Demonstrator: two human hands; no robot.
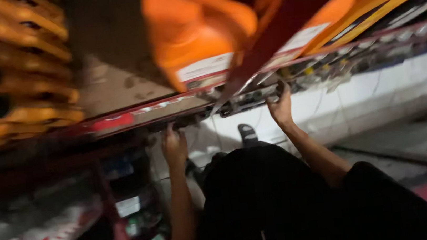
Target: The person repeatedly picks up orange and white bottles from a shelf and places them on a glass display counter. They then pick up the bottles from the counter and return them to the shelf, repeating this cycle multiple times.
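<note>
Both hands reach up to the front edge of a red shelf rail point(133, 115), which runs slantwise across the view. The left hand point(174, 146) rests against the rail's underside, its fingers point(168, 132) pressed close together and touching the dark strip beneath the rail. The right hand point(281, 108) lies further along the same rail, its fingers point(285, 90) touching a row of small dark packets point(246, 100) hung below the rail; motion blur hides whether they are clamped on one. Above the rail sit orange packages point(198, 26). Below the rail, the person's sandalled foot point(247, 132) shows.
</note>
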